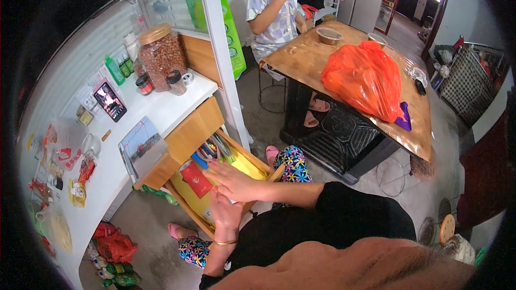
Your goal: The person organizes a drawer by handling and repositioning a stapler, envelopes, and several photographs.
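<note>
A wooden drawer point(185, 212) stands pulled out in front of me, its bottom lined in yellow. My right hand point(234, 181) is over it, fingers stretched forward and lying close above a red packet point(196, 180) and a blue strip-like object point(199, 160). My left hand point(226, 212), with a gold bracelet at the wrist, is just below and touches or overlaps the right one. Its fingertips are partly hidden, so what they hold, if anything, does not show. Pens or similar thin items point(217, 147) lie at the drawer's back.
On the white counter point(185, 102) are a large jar of nuts point(161, 56), a propped phone point(110, 101), small bottles and snack bags. To the right, a brown-topped table point(301, 56) bears an orange plastic bag point(365, 80). A person point(271, 16) sits behind it.
</note>
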Demonstrator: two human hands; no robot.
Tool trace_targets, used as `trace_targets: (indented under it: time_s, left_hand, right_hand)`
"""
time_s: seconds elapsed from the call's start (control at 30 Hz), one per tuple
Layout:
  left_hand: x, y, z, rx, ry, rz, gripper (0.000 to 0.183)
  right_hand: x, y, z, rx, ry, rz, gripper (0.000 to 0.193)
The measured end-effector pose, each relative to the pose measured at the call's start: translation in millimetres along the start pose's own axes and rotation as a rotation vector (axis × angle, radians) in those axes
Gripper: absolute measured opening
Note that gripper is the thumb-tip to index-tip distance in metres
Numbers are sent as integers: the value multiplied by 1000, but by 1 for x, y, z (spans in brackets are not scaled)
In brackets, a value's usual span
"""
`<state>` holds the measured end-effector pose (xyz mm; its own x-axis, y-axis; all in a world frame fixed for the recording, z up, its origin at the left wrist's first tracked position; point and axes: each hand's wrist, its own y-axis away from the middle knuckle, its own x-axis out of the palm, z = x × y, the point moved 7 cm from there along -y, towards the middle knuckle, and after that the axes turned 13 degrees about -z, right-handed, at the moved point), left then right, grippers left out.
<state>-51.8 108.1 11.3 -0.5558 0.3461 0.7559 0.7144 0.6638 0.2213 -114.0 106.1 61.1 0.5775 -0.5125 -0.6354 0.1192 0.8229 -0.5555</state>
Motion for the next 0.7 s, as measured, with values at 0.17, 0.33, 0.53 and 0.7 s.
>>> trace_targets:
  time_s: [0.17,0.33,0.53,0.7]
  left_hand:
    - [0,-1,-14,-44,285,-115,45]
    - [14,9,-4,2,224,-114,46]
    - [2,7,8,-118,102,-136,43]
    - [-3,4,13,-159,41,-166,38]
  right_hand:
    - [1,26,40,-139,-36,45,55]
    - [5,13,13,-48,-21,87,53]
    - [-7,-1,-17,187,-277,-116,37]
    - [-21,-4,-34,331,-284,-82,38]
